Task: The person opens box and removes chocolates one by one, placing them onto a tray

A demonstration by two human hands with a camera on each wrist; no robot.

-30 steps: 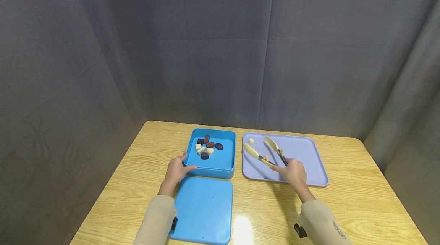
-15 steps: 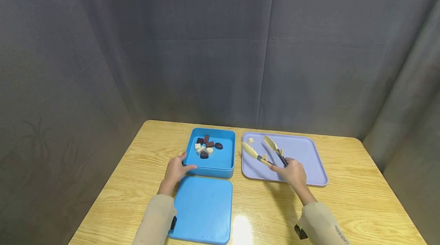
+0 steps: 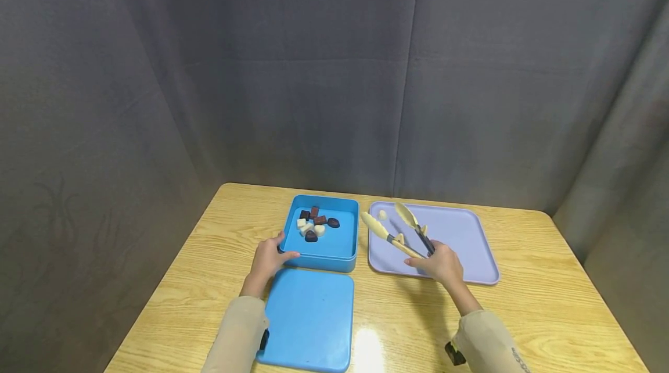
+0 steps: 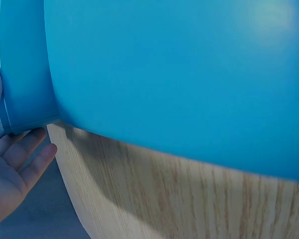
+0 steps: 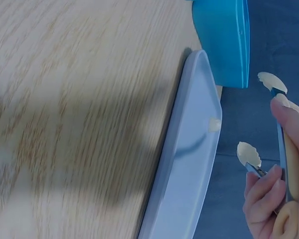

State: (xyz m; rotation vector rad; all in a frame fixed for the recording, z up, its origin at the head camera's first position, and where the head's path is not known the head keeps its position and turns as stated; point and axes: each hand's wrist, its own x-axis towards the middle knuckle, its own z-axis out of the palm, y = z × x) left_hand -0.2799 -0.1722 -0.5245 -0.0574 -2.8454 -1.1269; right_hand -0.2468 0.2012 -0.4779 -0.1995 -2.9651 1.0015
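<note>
My left hand [image 3: 266, 258] grips the front left corner of a square blue box [image 3: 320, 264], its thumb at the front rim and its fingers along the outer side. Inside lie several chocolate-like pieces: white ones, such as a white heart [image 3: 319, 230], and brown ones, such as a dark oval piece [image 3: 333, 222]. My right hand [image 3: 443, 262] holds a pair of tongs [image 3: 375, 225] with cream scalloped tips, spread apart with nothing between them. They hang above the left part of a lavender tray [image 3: 462, 236]. On that tray's far left corner sits one small white piece [image 3: 382, 215].
A flat blue lid [image 3: 310, 321] lies in front of the box. All of it rests on a wood-grain table [image 3: 543, 297]. Behind and at both sides hang grey curtains [image 3: 292, 100].
The tongs have shifted slightly left and up toward the box, still spread. My right hand has moved a little left with them. My left hand stays at the box corner.
</note>
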